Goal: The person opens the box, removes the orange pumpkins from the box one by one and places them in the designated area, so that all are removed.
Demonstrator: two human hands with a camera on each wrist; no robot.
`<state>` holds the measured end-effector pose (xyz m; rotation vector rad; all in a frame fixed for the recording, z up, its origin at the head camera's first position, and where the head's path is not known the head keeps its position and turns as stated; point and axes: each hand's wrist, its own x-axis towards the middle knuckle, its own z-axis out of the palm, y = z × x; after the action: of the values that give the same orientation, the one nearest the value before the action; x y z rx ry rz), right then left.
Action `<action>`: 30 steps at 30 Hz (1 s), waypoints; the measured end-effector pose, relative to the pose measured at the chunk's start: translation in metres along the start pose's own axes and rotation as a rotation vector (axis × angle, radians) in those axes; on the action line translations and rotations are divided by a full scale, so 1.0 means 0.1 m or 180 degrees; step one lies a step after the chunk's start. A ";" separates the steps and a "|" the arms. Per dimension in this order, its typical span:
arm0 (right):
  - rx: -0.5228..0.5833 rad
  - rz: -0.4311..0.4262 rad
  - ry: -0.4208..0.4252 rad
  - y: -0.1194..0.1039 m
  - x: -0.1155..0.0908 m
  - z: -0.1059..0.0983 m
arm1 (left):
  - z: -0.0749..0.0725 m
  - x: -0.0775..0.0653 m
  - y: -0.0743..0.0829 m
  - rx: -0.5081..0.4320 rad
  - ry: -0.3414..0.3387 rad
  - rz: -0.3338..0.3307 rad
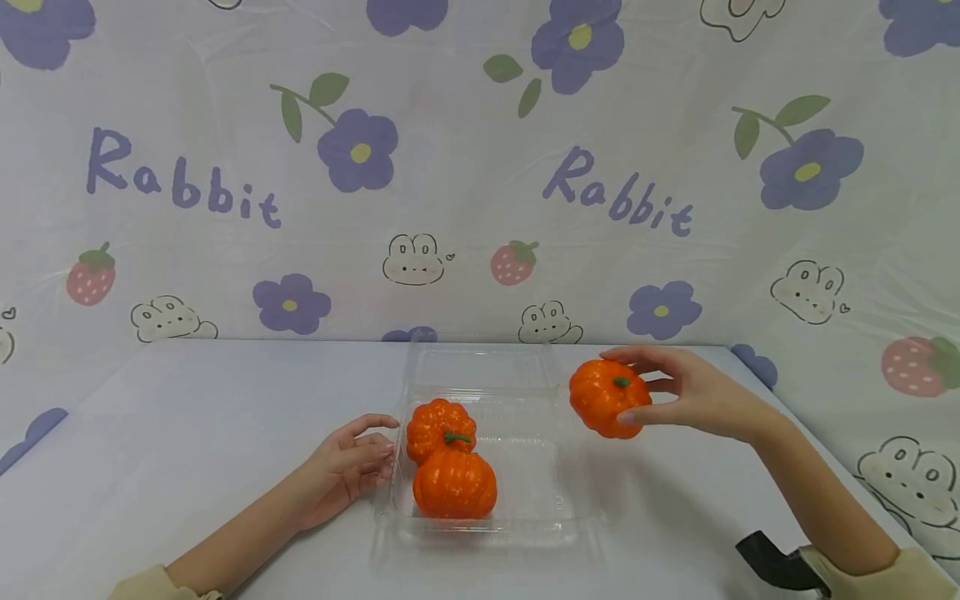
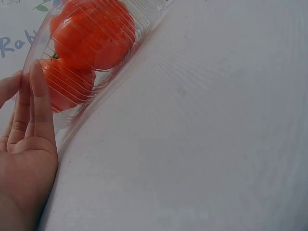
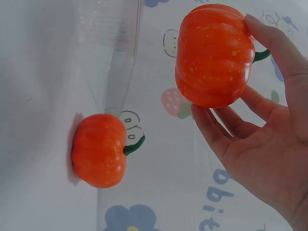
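Note:
My right hand (image 1: 686,392) holds an orange toy pumpkin (image 1: 600,398) with a green stem between thumb and fingers, raised right of a clear plastic container (image 1: 525,479). Inside the container's left part, a rear pumpkin (image 1: 435,421) and a front pumpkin (image 1: 454,487) touch each other. The fingers of my left hand (image 1: 337,471) rest against the container's left side; in the left wrist view they lie fairly straight along its ribbed wall. Below the held pumpkin in the right wrist view, another pumpkin (image 3: 99,151) stands on the table; I cannot make it out in the head view.
The container's clear lid (image 1: 480,367) lies folded open toward the back. Everything stands on a white tabletop (image 1: 247,417). Behind it hangs a cloth (image 1: 465,192) printed with flowers, rabbits and strawberries. A black strap (image 1: 780,562) shows by the right sleeve.

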<state>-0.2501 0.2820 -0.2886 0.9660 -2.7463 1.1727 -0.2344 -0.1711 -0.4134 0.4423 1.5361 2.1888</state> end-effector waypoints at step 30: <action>-0.0068 0.0448 0.0255 0.23 -0.10 -0.26 | 0.00 0.00 0.01 0.0018 0.0028 -0.0037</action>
<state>-0.2606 0.3162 -0.2871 0.7172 -2.7961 1.1697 -0.2344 -0.1714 -0.4120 0.4251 1.5460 2.1807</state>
